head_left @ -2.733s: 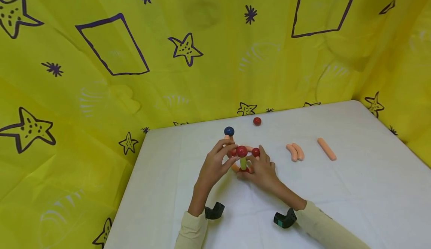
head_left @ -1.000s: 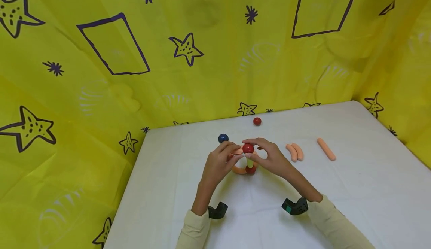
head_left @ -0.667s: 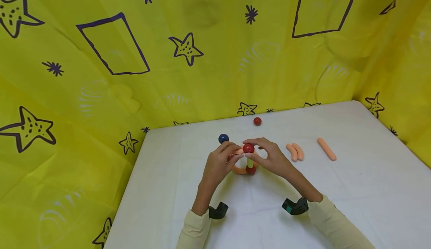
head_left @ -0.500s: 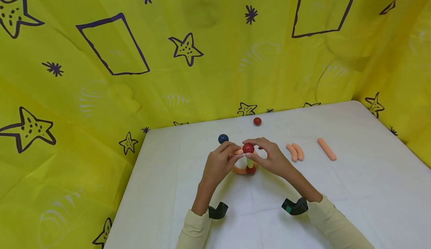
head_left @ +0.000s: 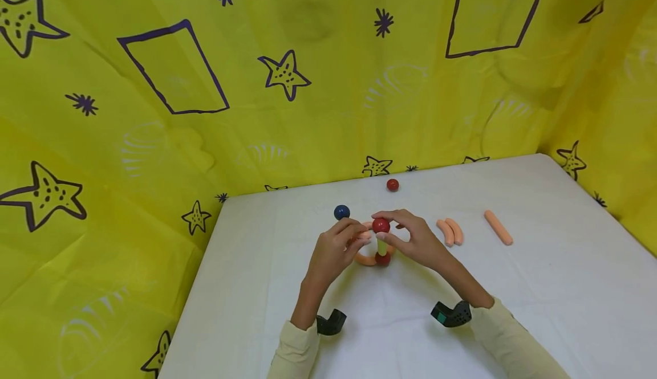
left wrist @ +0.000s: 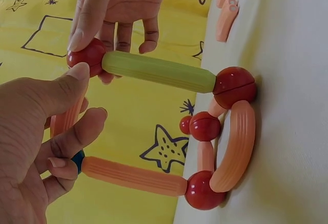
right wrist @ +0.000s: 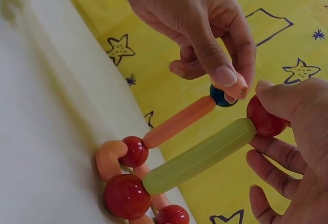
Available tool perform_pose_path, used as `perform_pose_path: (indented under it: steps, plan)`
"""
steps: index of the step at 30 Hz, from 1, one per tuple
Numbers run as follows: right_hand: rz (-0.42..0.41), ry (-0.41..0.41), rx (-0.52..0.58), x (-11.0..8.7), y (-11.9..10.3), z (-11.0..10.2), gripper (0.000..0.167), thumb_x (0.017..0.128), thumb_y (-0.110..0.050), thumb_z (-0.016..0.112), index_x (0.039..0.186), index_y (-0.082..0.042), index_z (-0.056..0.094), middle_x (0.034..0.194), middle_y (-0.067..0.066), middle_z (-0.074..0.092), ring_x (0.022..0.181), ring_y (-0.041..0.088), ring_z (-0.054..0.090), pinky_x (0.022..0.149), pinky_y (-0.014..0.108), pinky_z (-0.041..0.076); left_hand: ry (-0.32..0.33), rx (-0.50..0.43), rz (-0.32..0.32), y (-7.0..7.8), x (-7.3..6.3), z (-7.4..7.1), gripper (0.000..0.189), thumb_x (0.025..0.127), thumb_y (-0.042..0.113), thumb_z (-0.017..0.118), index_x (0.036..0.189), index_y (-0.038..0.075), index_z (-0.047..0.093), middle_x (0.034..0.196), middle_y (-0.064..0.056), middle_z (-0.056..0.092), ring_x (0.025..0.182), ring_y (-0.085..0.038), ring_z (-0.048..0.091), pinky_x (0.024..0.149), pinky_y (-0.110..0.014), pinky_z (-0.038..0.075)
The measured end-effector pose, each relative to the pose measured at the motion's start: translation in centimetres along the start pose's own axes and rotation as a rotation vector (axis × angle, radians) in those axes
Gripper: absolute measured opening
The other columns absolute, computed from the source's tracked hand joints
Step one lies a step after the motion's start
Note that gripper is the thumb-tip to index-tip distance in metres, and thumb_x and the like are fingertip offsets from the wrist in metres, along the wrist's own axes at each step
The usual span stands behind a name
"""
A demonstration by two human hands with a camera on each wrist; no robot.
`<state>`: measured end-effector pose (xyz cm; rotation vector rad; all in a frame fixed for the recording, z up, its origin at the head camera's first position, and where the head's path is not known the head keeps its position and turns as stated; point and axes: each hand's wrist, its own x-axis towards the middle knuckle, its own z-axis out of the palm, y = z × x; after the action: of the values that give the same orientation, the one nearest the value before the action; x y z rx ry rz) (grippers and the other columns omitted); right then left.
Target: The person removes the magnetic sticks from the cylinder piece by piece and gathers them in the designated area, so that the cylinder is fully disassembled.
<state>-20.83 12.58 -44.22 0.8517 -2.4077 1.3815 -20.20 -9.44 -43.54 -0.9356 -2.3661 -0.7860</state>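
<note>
The left hand's (head_left: 328, 251) grip is pinching a short orange rod (right wrist: 237, 87), its bare end pointing toward the upper red ball (head_left: 381, 226) without touching it. The right hand's (head_left: 417, 243) grip is squeezing that ball between thumb and fingers atop a green rod (left wrist: 159, 71), which is rising from a lower red ball (left wrist: 234, 88) on the table (head_left: 246, 310). A blue ball (head_left: 341, 212) is capping another rod (left wrist: 134, 176).

Soft, even head-view light, faint shadows on bench (head_left: 390, 339) toward five o'clock, dimmer wrist views, small glints on red balls (right wrist: 127, 196)
</note>
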Motion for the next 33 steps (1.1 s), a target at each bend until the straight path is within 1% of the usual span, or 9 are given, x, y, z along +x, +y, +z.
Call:
perform_pose_path:
  steps: [6,9,13,16,21,26,28,30,33]
  plan:
    - [0.013,-0.008,0.03,-0.01,0.13,-0.04,0.042,0.09,-0.013,0.07,0.13,-0.014,0.06,0.128,0.006,0.064,0.112,0.017,0.057,0.085,0.048,0.052,0.006,-0.018,0.021,-0.22,-0.01,-0.16,0.027,0.082,0.018,0.077,0.107,0.008,0.071,0.099,-0.001,0.065,0.074,-0.009,0.065,0.071,-0.018,0.055]
    - [0.015,-0.005,0.03,-0.14,0.18,-0.04,0.043,0.089,-0.012,0.07,0.131,-0.014,0.06,0.128,0.007,0.064,0.111,0.018,0.057,0.084,0.042,0.053,-0.004,-0.028,0.038,-0.22,-0.03,-0.21,0.027,0.082,0.017,0.078,0.107,0.007,0.071,0.1,-0.001,0.065,0.073,-0.01,0.065,0.07,-0.019,0.056]
    - [0.019,-0.013,0.032,-0.26,0.19,0.02,0.044,0.089,-0.012,0.071,0.131,-0.013,0.059,0.13,0.008,0.063,0.112,0.021,0.058,0.084,0.033,0.051,-0.016,-0.02,0.044,-0.24,-0.18,-0.25,0.026,0.084,0.02,0.077,0.107,0.008,0.072,0.101,0.0,0.065,0.073,-0.009,0.065,0.071,-0.016,0.054]
    - [0.018,-0.016,0.032,-0.24,0.25,0.08,0.045,0.089,-0.011,0.071,0.132,-0.012,0.058,0.13,0.01,0.063,0.112,0.022,0.059,0.084,0.033,0.051,-0.019,-0.007,0.055,-0.26,-0.17,-0.29,0.026,0.084,0.022,0.076,0.106,0.008,0.072,0.101,0.0,0.065,0.075,-0.009,0.066,0.073,-0.012,0.053]
    - [0.036,-0.025,0.035,-0.17,0.49,0.2,0.046,0.089,-0.013,0.071,0.133,-0.009,0.057,0.129,0.011,0.063,0.111,0.023,0.06,0.085,0.04,0.052,-0.017,0.001,0.072,-0.34,-0.11,-0.26,0.023,0.082,0.018,0.079,0.102,0.008,0.073,0.1,-0.001,0.065,0.076,-0.009,0.067,0.073,-0.013,0.053]
    - [0.082,-0.047,0.036,-0.35,0.69,0.43,0.049,0.09,-0.018,0.071,0.134,-0.006,0.055,0.129,0.01,0.064,0.112,0.023,0.06,0.086,0.049,0.052,-0.022,0.001,0.052,-0.32,-0.25,-0.2,0.021,0.079,0.014,0.081,0.097,0.006,0.074,0.099,0.0,0.065,0.078,-0.008,0.069,0.074,-0.012,0.053]
    - [0.095,-0.054,0.045,-0.45,0.77,0.56,0.05,0.09,-0.019,0.071,0.135,-0.006,0.054,0.129,0.01,0.064,0.112,0.024,0.059,0.087,0.051,0.052,-0.028,0.01,0.04,-0.3,-0.37,-0.19,0.02,0.08,0.015,0.081,0.096,0.006,0.074,0.099,0.0,0.065,0.078,-0.008,0.069,0.074,-0.011,0.053]
    - [0.102,-0.059,0.058,-0.54,0.8,0.67,0.051,0.089,-0.02,0.072,0.135,-0.006,0.053,0.13,0.01,0.063,0.114,0.025,0.058,0.087,0.053,0.051,-0.031,0.021,0.034,-0.31,-0.47,-0.13,0.019,0.08,0.015,0.081,0.095,0.007,0.074,0.099,0.001,0.065,0.078,-0.007,0.068,0.073,-0.011,0.052]
    - [0.112,-0.063,0.072,-0.66,0.86,0.76,0.052,0.089,-0.02,0.072,0.135,-0.006,0.053,0.13,0.01,0.063,0.115,0.025,0.058,0.088,0.053,0.051,-0.027,0.037,0.045,-0.38,-0.57,0.03,0.017,0.08,0.015,0.081,0.094,0.008,0.074,0.097,0.001,0.067,0.077,-0.007,0.067,0.072,-0.01,0.052]
